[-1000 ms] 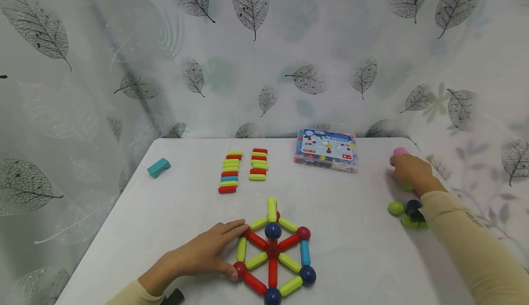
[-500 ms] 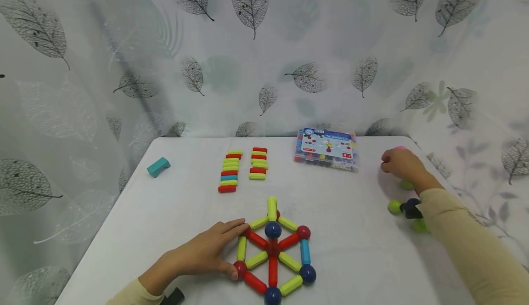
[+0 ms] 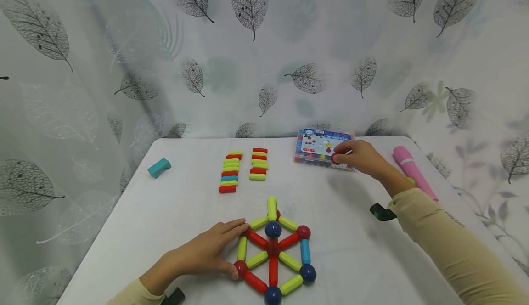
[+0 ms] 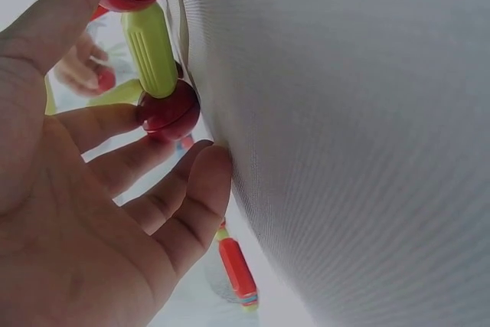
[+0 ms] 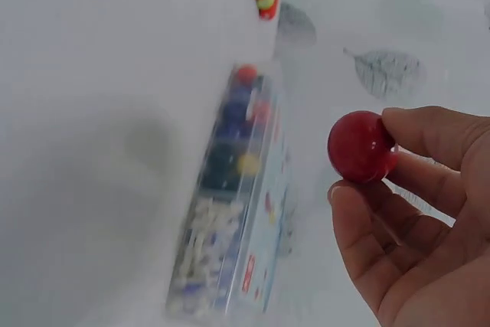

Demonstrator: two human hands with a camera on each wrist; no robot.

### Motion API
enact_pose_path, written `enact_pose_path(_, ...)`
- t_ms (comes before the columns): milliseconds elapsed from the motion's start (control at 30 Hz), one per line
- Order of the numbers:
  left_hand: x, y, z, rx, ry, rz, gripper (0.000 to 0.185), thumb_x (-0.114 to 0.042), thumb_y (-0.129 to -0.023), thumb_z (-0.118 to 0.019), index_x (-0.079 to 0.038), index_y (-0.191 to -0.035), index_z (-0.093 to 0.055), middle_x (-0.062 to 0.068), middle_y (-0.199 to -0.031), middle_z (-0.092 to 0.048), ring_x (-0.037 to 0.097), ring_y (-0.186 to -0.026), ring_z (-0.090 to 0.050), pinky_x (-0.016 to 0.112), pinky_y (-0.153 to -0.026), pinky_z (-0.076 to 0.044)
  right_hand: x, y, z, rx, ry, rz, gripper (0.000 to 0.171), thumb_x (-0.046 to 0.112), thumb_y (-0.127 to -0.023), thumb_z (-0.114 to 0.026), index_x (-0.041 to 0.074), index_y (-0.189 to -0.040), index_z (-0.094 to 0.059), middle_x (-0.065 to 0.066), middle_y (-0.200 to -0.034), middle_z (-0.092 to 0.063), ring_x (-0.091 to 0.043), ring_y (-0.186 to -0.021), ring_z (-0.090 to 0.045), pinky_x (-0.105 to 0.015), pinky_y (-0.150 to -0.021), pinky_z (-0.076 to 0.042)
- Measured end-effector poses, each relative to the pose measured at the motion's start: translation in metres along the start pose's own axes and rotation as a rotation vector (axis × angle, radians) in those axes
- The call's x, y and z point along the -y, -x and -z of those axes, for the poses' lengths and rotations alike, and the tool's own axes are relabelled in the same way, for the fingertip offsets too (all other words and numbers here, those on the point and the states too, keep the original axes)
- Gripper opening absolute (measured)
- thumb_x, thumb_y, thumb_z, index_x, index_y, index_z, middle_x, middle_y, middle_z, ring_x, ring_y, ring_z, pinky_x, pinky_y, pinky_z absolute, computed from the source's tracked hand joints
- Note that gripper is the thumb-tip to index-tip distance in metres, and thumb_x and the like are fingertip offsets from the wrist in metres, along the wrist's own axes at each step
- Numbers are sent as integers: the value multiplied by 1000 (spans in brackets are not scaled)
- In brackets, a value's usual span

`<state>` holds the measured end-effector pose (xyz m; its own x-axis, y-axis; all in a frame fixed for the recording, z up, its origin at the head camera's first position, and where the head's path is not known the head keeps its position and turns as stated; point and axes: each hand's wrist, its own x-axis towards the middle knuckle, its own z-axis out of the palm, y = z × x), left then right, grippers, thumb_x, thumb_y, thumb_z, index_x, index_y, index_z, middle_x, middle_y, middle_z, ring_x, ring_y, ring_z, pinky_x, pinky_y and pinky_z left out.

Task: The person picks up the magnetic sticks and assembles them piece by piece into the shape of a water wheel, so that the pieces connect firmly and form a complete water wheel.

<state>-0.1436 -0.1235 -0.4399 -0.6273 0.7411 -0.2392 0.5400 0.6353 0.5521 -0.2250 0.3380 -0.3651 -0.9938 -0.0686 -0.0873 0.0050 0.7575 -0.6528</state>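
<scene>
A wheel-shaped build of magnetic rods and balls (image 3: 273, 275) lies on the table, with yellow-green, red and blue rods joined by red and dark blue balls. One yellow-green rod rises from its far side. My left hand (image 3: 204, 254) spans the build's left edge, thumb against the near red ball and fingertips by the far red ball (image 4: 172, 109). Up over the table at the back right, my right hand (image 3: 365, 158) pinches a red ball (image 5: 358, 147) between thumb and fingers. In the head view that hand overlaps the clear plastic bead box (image 3: 306, 151).
Two rows of magnetic rods (image 3: 229, 174) lie behind the build. A teal block (image 3: 159, 168) sits at the back left. By the right edge is a pink cylinder (image 3: 415, 172), with green pieces partly hidden behind my right forearm. A leaf-print curtain (image 3: 248, 66) hangs behind.
My right hand has moved left from the pieces at the right edge to in front of the bead box, carrying a red ball. The pink cylinder is uncovered. My left hand stays put.
</scene>
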Motion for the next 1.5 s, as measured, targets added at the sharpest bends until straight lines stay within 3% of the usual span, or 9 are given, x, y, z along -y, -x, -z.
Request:
enact_pose_path(167, 0, 0, 0, 0, 1, 5, 104, -62, -73, -82, -29, -160, -35, -1, -163, -36, 26, -141, -41, 50, -104, -51, 17, 0, -17, 27, -120, 56, 44, 34, -97, -70, 7, -132, -65, -13, -124, -66, -32, -111, -61, -38, -89, -59)
enact_pose_path(333, 0, 0, 0, 1, -1, 5, 104, -62, -73, -82, -29, -160, -35, -1, -163, -36, 26, -142, -41, 51, -105, -50, 38, 4, -46, 110, -286, 91, 47, 34, -96, -72, 10, -134, -63, -11, -125, -67, -34, -115, -63, -43, -91, -59)
enact_pose_path(500, 0, -1, 0, 1, 4, 7, 104, -62, -73, -82, -30, -160, -35, -2, -163, -36, 26, -141, -41, 50, -104, -51, 59, 9, -70, 158, -379, 137, 49, 33, -94, -75, 12, -136, -62, -9, -129, -66, -29, -113, -65, -44, -89, -60)
enact_pose_path(700, 1, -1, 0, 0, 6, 5, 104, -63, -73, -82, -30, -160, -35, -1, -163, -36, 26, -142, -40, 51, -104, -51, 76, 12, -89, 223, -469, 174, 41, 31, -94, -75, 12, -129, -66, -9, -123, -68, -28, -111, -67, -40, -86, -61)
enact_pose_path(1000, 1, -1, -1, -2, 8, 5, 103, -63, -74, -82, -30, -160, -35, -1, -163, -37, 26, -142, -41, 51, -104, -51, 91, 18, -105, 299, -506, 178, 39, 31, -96, -72, 11, -129, -67, -8, -120, -70, -26, -110, -68, -39, -87, -60)
enact_pose_path(1500, 1, -2, -1, 1, 4, 13, 104, -63, -73, -81, -31, -160, -34, -2, -163, -37, 27, -143, -40, 51, -103, -52, 92, 22, -119, 375, -502, 199, 34, 29, -97, -69, 13, -128, -68, -5, -119, -72, -23, -109, -67, -39, -88, -59)
